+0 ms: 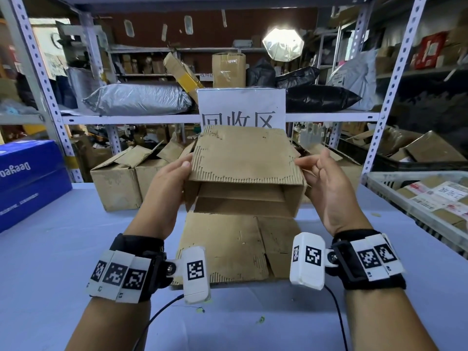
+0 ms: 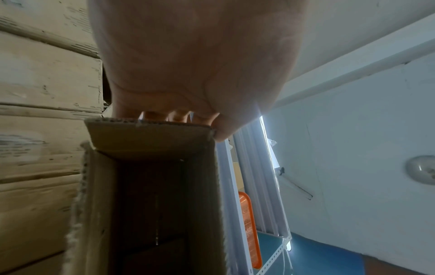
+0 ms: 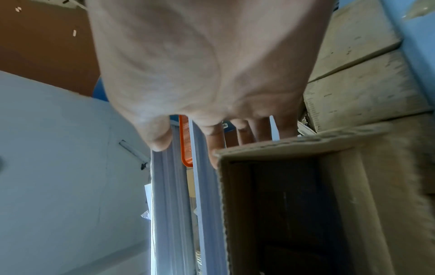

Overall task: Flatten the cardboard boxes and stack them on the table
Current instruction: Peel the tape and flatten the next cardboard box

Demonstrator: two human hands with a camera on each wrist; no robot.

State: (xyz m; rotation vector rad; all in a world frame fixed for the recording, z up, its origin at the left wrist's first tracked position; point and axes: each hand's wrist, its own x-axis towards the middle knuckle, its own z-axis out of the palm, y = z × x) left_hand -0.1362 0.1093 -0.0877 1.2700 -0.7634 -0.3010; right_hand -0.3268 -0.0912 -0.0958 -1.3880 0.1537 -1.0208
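I hold a worn brown cardboard box point(image 1: 243, 158) in the air over the table point(image 1: 76, 249), its open end toward me. My left hand point(image 1: 187, 171) grips its left side, thumb on the top panel and fingers behind the edge point(image 2: 150, 141). My right hand point(image 1: 309, 163) lies along the right wall with straight fingers. In the right wrist view those fingers point(image 3: 259, 130) reach behind the box edge point(image 3: 282, 148), and the thumb point(image 3: 160, 141) is apart from it. A flattened cardboard box point(image 1: 228, 244) lies on the table right under the held one.
Two upright cardboard boxes point(image 1: 116, 183) stand at the back of the table. Stacked blue cartons point(image 1: 27, 181) sit at the left edge. A white crate point(image 1: 417, 198) of parcels is on the right. Metal shelving with a paper sign point(image 1: 240, 105) rises behind.
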